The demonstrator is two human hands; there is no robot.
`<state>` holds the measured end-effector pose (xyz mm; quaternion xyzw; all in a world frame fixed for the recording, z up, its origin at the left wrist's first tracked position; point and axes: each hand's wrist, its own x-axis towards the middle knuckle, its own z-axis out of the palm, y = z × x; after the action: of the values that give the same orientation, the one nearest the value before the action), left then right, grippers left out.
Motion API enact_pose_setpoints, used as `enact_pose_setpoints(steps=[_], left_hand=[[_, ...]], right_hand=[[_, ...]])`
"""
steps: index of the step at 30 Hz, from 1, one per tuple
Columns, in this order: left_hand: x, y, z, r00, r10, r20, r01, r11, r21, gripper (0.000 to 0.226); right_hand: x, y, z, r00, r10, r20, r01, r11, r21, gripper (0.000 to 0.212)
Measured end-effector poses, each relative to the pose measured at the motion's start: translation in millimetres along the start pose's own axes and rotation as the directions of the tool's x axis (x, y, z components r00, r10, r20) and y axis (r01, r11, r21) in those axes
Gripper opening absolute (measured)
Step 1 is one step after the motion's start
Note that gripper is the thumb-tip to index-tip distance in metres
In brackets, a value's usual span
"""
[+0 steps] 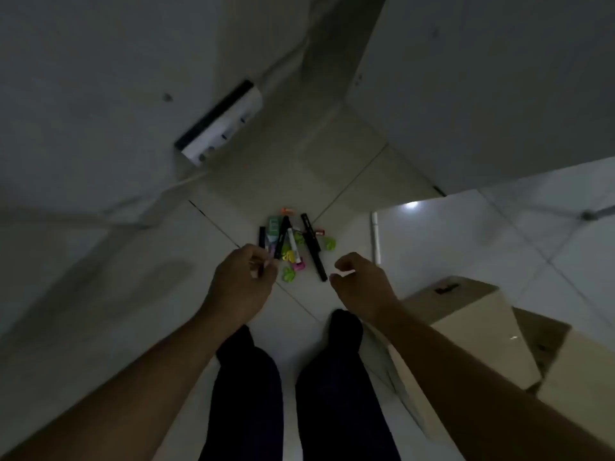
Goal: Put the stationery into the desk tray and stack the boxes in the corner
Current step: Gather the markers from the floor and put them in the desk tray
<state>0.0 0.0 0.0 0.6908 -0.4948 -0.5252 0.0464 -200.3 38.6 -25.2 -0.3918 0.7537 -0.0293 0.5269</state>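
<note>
While the light stays this dim, go by shape and take one piece at a time.
Boxes (479, 331): cardboard, well behind the right fingers.
Stationery pile (294, 242): on the floor, just beyond both sets of fingertips.
Left hand (244, 277): fingers pinched on a thin dark pen.
Right hand (361, 281): fingers curled, narrow, holding nothing.
Desk tray: not visible.

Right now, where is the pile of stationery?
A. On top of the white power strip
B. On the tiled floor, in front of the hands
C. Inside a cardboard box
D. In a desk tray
B: the pile of stationery lies on the tiled floor, just beyond both hands.
</note>
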Motion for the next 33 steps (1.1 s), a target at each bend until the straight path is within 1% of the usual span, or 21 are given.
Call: enact_pose_setpoints(steps=[4, 9, 12, 16, 19, 22, 24, 26, 29, 31, 33], left_hand=[[62, -54, 64, 0.999, -0.045, 0.010, 0.045, 0.999, 0.016, 0.018], [114, -86, 113, 0.998, -0.049, 0.032, 0.048, 0.998, 0.032, 0.018], [141, -97, 131, 0.997, -0.077, 0.023, 0.075, 0.996, 0.055, 0.015], [159, -103, 142, 0.998, -0.066, 0.022, 0.064, 0.994, 0.090, 0.011], [167, -109, 150, 0.999, -0.052, 0.010, 0.050, 0.994, 0.096, 0.014], [171, -106, 153, 0.999, -0.039, -0.014, 0.040, 0.996, 0.074, 0.014], [173, -101, 156, 0.999, -0.035, -0.018, 0.036, 0.997, 0.069, 0.016], [174, -98, 159, 0.999, -0.034, -0.016, 0.035, 0.996, 0.076, 0.017], [178, -87, 169, 1.000, -0.022, 0.000, 0.022, 0.998, 0.063, 0.017], [181, -84, 176, 1.000, -0.019, -0.017, 0.020, 0.998, 0.060, 0.015], [184, -81, 183, 1.000, -0.011, -0.029, 0.012, 0.998, 0.062, 0.019]], right_hand=[[79, 55, 41, 1.000, 0.018, 0.007, -0.018, 0.998, -0.058, 0.033], [136, 88, 75, 0.999, 0.016, -0.028, -0.018, 0.998, -0.061, 0.033], [167, 99, 94, 1.000, 0.015, -0.009, -0.016, 0.992, -0.128, 0.038], [189, 102, 113, 0.999, 0.046, -0.029, -0.051, 0.970, -0.236, 0.044], [196, 108, 123, 0.997, 0.037, -0.067, -0.054, 0.958, -0.282, 0.038], [195, 112, 123, 0.996, -0.027, -0.082, 0.002, 0.958, -0.288, 0.030], [191, 116, 118, 0.992, -0.079, -0.104, 0.051, 0.968, -0.247, 0.026], [187, 121, 109, 0.981, -0.100, -0.168, 0.071, 0.983, -0.169, 0.027], [187, 134, 82, 0.944, -0.056, -0.325, 0.031, 0.996, -0.082, 0.026], [194, 145, 63, 0.907, -0.016, -0.421, -0.026, 0.995, -0.096, 0.026], [202, 155, 44, 0.877, 0.029, -0.479, -0.089, 0.991, -0.103, 0.029]])
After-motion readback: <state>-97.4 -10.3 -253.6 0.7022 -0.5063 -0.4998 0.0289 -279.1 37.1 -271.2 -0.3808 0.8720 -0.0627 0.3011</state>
